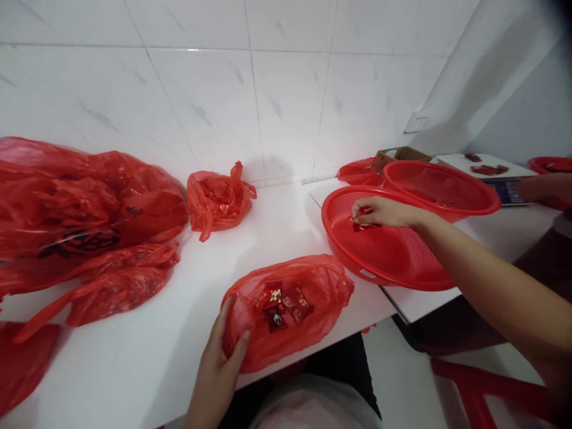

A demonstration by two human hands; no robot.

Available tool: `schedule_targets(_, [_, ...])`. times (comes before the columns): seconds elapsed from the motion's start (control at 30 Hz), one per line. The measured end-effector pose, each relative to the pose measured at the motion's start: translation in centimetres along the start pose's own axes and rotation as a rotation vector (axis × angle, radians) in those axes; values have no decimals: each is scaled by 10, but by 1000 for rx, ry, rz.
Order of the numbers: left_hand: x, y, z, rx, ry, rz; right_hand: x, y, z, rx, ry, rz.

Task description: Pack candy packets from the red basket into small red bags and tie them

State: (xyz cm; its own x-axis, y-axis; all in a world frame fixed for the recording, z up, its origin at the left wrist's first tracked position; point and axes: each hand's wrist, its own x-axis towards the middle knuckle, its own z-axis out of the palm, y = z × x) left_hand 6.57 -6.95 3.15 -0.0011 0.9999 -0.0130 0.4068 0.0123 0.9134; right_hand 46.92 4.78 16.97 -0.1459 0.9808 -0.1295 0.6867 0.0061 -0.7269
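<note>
Gripping the left end of an open red plastic bag at six o'clock — wrapped packets inside — your left hand sits at seven. At three, your right hand pinches a red packet over the perforated red basket. A crumpled bag lies at nine, farther back.

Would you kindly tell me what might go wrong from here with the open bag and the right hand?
The open bag lies along the front edge of the table, so a tug might slide it off and spill the small packets.
Its thin, soft rim might fold inward if the left hand moved away.
The right hand holds a red packet in its fingers above the basket, so it might slip and drop.
</note>
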Motion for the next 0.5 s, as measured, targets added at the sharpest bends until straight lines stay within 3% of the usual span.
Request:
schedule_targets(0.07, [2, 3, 1, -6, 4, 13, -15, -26, 20, 79, -69, -97])
schedule_targets(0.13, [5, 6, 2, -13, -1, 22, -35, -53, 56, 156, -125, -222])
schedule_targets(0.27, [8, 12, 6, -24, -21, 53, -60, -77, 125, -41, -62, -472])
schedule_targets(0.37, [7, 11, 4, -23, -29, 51, -66, -53, 130, -162, 194, -494])
schedule_targets(0.43, [6, 7, 0, -20, -20, 32, -73, -25, 119, -251, 470, -365])
schedule_targets(0.5, [4, 3, -3, -22, -6, 22, -87, 3, 114, -393, 630, -206])
